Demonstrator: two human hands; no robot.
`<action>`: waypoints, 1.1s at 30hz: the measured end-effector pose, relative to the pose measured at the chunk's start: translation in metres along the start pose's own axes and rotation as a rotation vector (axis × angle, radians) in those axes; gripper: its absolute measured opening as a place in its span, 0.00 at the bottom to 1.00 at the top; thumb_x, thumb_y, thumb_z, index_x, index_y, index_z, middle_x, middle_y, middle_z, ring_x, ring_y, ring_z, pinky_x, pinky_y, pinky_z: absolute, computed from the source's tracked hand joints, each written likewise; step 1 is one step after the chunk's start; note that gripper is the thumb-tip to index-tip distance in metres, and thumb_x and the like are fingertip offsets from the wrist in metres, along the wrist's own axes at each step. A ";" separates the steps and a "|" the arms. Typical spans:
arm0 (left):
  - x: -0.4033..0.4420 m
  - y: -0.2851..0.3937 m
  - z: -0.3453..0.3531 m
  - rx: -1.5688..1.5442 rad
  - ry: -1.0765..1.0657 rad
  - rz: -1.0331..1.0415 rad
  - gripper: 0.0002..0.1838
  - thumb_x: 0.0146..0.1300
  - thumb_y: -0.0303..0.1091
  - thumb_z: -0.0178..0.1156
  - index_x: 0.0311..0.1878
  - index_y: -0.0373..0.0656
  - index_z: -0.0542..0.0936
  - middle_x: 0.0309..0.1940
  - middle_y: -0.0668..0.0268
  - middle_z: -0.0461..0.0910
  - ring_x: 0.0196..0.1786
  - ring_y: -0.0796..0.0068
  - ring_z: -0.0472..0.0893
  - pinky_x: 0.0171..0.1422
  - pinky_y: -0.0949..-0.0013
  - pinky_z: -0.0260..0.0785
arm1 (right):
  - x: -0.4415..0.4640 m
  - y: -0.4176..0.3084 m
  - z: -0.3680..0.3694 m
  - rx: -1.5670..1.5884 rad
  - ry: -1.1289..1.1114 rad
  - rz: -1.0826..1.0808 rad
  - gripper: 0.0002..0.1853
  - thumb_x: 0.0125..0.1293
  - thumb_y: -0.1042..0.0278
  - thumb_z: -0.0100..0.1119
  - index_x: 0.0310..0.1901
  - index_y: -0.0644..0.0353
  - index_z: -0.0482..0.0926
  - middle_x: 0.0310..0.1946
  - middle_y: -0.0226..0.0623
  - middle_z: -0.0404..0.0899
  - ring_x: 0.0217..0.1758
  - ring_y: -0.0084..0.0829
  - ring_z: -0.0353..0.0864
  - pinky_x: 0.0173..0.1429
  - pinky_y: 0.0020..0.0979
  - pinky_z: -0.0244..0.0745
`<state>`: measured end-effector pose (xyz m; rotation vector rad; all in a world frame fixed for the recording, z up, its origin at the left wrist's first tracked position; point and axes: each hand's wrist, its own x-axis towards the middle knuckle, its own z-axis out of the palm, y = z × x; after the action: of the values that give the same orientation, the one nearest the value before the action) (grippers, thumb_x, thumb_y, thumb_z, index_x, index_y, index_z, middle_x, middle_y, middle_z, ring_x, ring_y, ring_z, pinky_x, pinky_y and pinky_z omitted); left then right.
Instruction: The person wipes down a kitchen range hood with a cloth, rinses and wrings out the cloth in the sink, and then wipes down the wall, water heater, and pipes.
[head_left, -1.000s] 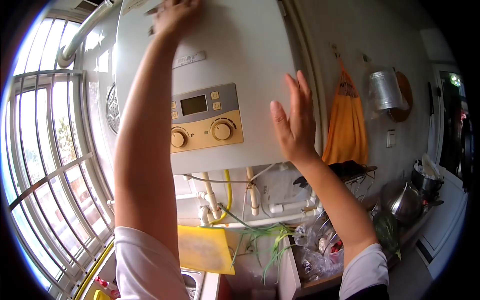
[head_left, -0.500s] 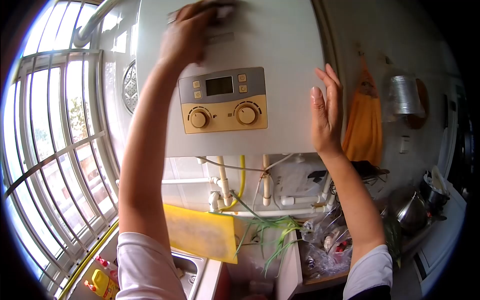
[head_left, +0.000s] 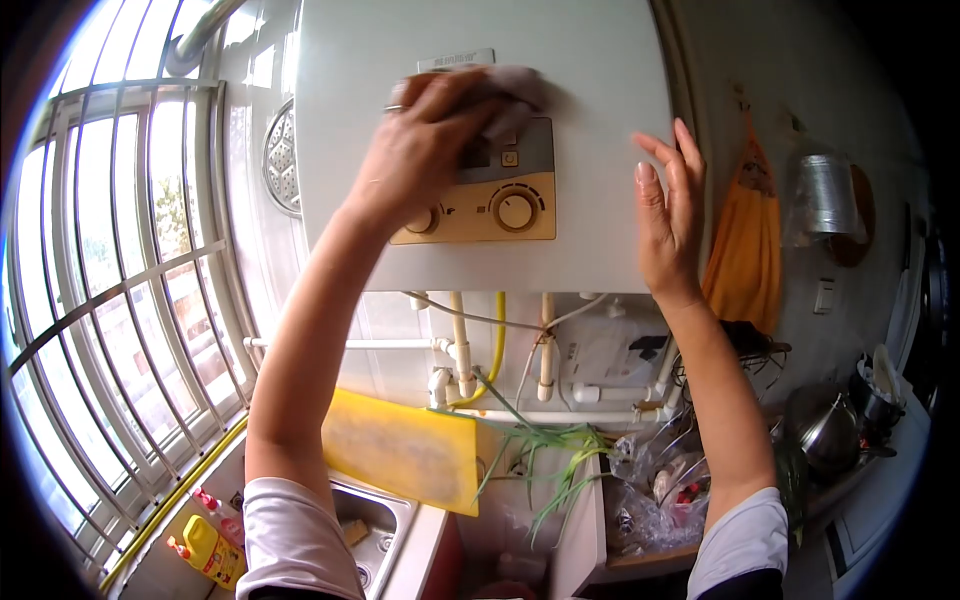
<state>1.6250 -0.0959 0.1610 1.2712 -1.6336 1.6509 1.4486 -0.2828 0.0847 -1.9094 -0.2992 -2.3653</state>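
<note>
A white wall-mounted boiler (head_left: 480, 268) fills the upper middle, with a grey and tan control panel (head_left: 480, 222) on its front. My left hand (head_left: 425, 145) presses a greyish cloth (head_left: 520, 90) against the boiler front, over the top of the panel, and hides part of the display and the left knob. A ring shows on one of its fingers. At the boiler's right edge, my right hand (head_left: 672, 215) is raised with fingers apart, holding nothing; whether it touches the casing is hard to tell.
Pipes (head_left: 460, 345) run below the boiler. Beneath are a yellow board (head_left: 400, 450), a sink (head_left: 385, 515), green onions (head_left: 560, 440) and plastic bags (head_left: 655, 515). Barred windows (head_left: 130, 270) stand left; an orange cloth (head_left: 745, 245) and a metal kettle (head_left: 828, 430) are right.
My left hand has moved down with the cloth, from above the label to the control panel. The view has shifted, and my right hand stays raised by the boiler's right edge.
</note>
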 end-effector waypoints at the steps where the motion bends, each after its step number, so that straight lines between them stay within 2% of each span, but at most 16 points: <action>1: 0.005 0.008 0.005 0.064 0.012 0.124 0.29 0.54 0.20 0.60 0.60 0.53 0.80 0.69 0.66 0.67 0.69 0.58 0.67 0.72 0.54 0.69 | 0.000 0.003 -0.001 -0.028 -0.001 -0.031 0.19 0.76 0.56 0.49 0.58 0.62 0.75 0.68 0.53 0.62 0.67 0.42 0.67 0.64 0.37 0.67; 2: 0.009 0.016 0.009 0.054 0.034 0.207 0.30 0.53 0.19 0.59 0.62 0.52 0.79 0.70 0.66 0.66 0.71 0.57 0.65 0.72 0.54 0.68 | 0.000 0.005 -0.001 -0.056 -0.003 -0.062 0.20 0.76 0.56 0.49 0.59 0.62 0.74 0.68 0.52 0.62 0.67 0.40 0.67 0.65 0.37 0.66; 6: 0.029 0.018 0.018 0.252 0.107 0.030 0.28 0.59 0.25 0.57 0.65 0.51 0.76 0.72 0.66 0.64 0.73 0.54 0.63 0.76 0.52 0.59 | 0.000 0.004 -0.005 0.208 0.003 0.120 0.23 0.78 0.54 0.44 0.62 0.64 0.71 0.69 0.50 0.63 0.68 0.37 0.66 0.67 0.35 0.63; 7: 0.037 0.017 0.022 0.257 0.176 0.024 0.26 0.63 0.32 0.56 0.67 0.51 0.74 0.73 0.62 0.63 0.74 0.52 0.62 0.76 0.50 0.57 | 0.002 0.007 -0.006 0.245 0.025 0.102 0.24 0.79 0.52 0.42 0.63 0.64 0.70 0.69 0.48 0.63 0.68 0.35 0.65 0.69 0.34 0.61; 10: 0.055 0.043 0.042 0.282 0.242 0.022 0.26 0.65 0.36 0.56 0.67 0.51 0.73 0.72 0.60 0.64 0.73 0.49 0.62 0.76 0.50 0.56 | 0.003 0.011 -0.007 0.381 0.073 0.202 0.28 0.80 0.48 0.36 0.65 0.65 0.68 0.68 0.45 0.65 0.69 0.35 0.65 0.72 0.33 0.56; 11: 0.057 0.058 0.047 0.232 0.190 0.055 0.24 0.65 0.42 0.58 0.65 0.50 0.75 0.71 0.59 0.64 0.73 0.48 0.63 0.75 0.50 0.56 | 0.003 0.011 -0.008 0.404 0.134 0.228 0.28 0.79 0.48 0.36 0.65 0.65 0.67 0.68 0.45 0.65 0.68 0.36 0.65 0.72 0.34 0.57; 14: 0.032 0.106 0.065 0.076 0.164 0.204 0.26 0.61 0.43 0.62 0.62 0.46 0.77 0.70 0.58 0.66 0.73 0.51 0.63 0.73 0.51 0.59 | 0.005 0.009 -0.016 0.356 0.246 0.267 0.29 0.78 0.47 0.35 0.64 0.65 0.69 0.64 0.41 0.71 0.65 0.35 0.69 0.69 0.34 0.60; 17: -0.019 0.143 0.074 0.037 0.074 0.177 0.27 0.57 0.45 0.64 0.59 0.46 0.78 0.73 0.59 0.62 0.74 0.53 0.62 0.75 0.52 0.56 | 0.007 0.014 -0.034 0.286 0.323 0.203 0.25 0.78 0.51 0.37 0.59 0.62 0.73 0.58 0.35 0.76 0.60 0.28 0.73 0.64 0.31 0.62; 21: -0.080 0.139 0.072 0.117 0.062 0.100 0.21 0.60 0.38 0.60 0.57 0.49 0.81 0.73 0.61 0.64 0.75 0.57 0.61 0.74 0.54 0.57 | 0.012 0.002 -0.048 0.217 0.271 0.184 0.22 0.77 0.54 0.41 0.54 0.63 0.78 0.57 0.36 0.76 0.60 0.29 0.73 0.64 0.32 0.63; 23: -0.109 0.128 0.067 0.190 0.074 0.036 0.20 0.59 0.33 0.59 0.56 0.50 0.81 0.72 0.61 0.65 0.75 0.58 0.62 0.72 0.57 0.58 | 0.014 0.000 -0.051 0.101 0.091 -0.009 0.19 0.76 0.58 0.45 0.51 0.63 0.80 0.56 0.37 0.75 0.60 0.31 0.73 0.65 0.33 0.64; 26: -0.143 0.101 0.056 0.288 0.162 -0.148 0.18 0.60 0.28 0.58 0.55 0.45 0.82 0.68 0.56 0.69 0.71 0.52 0.66 0.72 0.57 0.58 | 0.009 0.001 -0.042 0.073 -0.032 -0.076 0.16 0.74 0.60 0.49 0.48 0.62 0.82 0.55 0.39 0.74 0.60 0.33 0.73 0.66 0.33 0.65; 27: -0.153 0.091 0.051 0.368 0.180 -0.225 0.18 0.60 0.30 0.59 0.54 0.50 0.82 0.69 0.59 0.68 0.71 0.55 0.66 0.69 0.59 0.61 | 0.008 0.003 -0.039 -0.028 -0.068 -0.134 0.15 0.74 0.60 0.50 0.51 0.60 0.81 0.57 0.40 0.73 0.62 0.37 0.71 0.66 0.35 0.66; 28: -0.161 0.082 0.049 0.368 0.215 -0.282 0.20 0.61 0.25 0.57 0.57 0.43 0.81 0.67 0.51 0.68 0.70 0.49 0.66 0.74 0.54 0.58 | 0.010 0.002 -0.036 -0.024 -0.071 -0.133 0.15 0.74 0.60 0.50 0.51 0.60 0.81 0.57 0.40 0.73 0.62 0.37 0.71 0.66 0.35 0.66; 30: -0.171 0.069 0.044 0.399 0.270 -0.352 0.20 0.62 0.24 0.57 0.58 0.44 0.81 0.67 0.50 0.68 0.70 0.47 0.66 0.74 0.52 0.58 | 0.012 -0.003 -0.026 -0.226 -0.100 -0.258 0.16 0.74 0.58 0.51 0.53 0.59 0.80 0.60 0.42 0.71 0.63 0.40 0.70 0.66 0.38 0.65; 32: -0.170 0.069 0.053 0.411 0.346 -0.322 0.20 0.63 0.25 0.57 0.59 0.43 0.80 0.67 0.50 0.67 0.67 0.49 0.65 0.73 0.53 0.59 | 0.011 -0.004 -0.012 -0.240 -0.124 -0.278 0.18 0.71 0.58 0.54 0.57 0.58 0.77 0.64 0.43 0.68 0.65 0.45 0.67 0.68 0.42 0.63; 33: -0.167 0.071 0.058 0.400 0.325 -0.282 0.20 0.62 0.25 0.58 0.58 0.43 0.81 0.67 0.51 0.67 0.67 0.50 0.65 0.73 0.56 0.59 | 0.010 -0.007 -0.004 -0.398 -0.103 -0.353 0.19 0.70 0.59 0.56 0.58 0.57 0.76 0.64 0.44 0.67 0.66 0.47 0.65 0.69 0.44 0.62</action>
<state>1.6543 -0.1189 -0.0254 1.2605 -0.9176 1.9353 1.4409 -0.2766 0.0925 -2.3262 -0.1963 -2.7231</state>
